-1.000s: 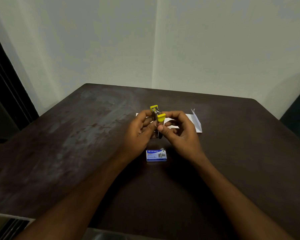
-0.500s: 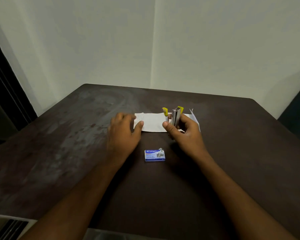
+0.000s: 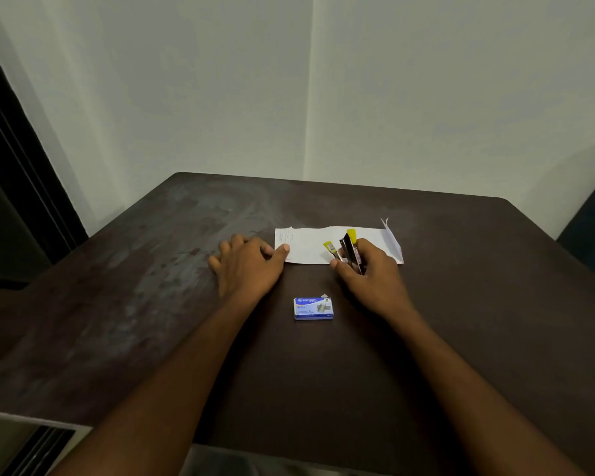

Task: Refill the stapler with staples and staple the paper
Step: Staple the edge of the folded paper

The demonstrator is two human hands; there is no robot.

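Yellow stapler (image 3: 349,250), one paper (image 3: 310,244), one staple box (image 3: 313,308), two hands (image 3: 248,267)

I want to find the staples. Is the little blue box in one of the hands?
No, the blue box lies alone on the table, between the left hand and right hand.

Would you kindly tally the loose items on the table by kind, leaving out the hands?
Stapler: 1, held in the right hand
Staple box: 1
Paper: 1, left hand at its edge
Total: 3
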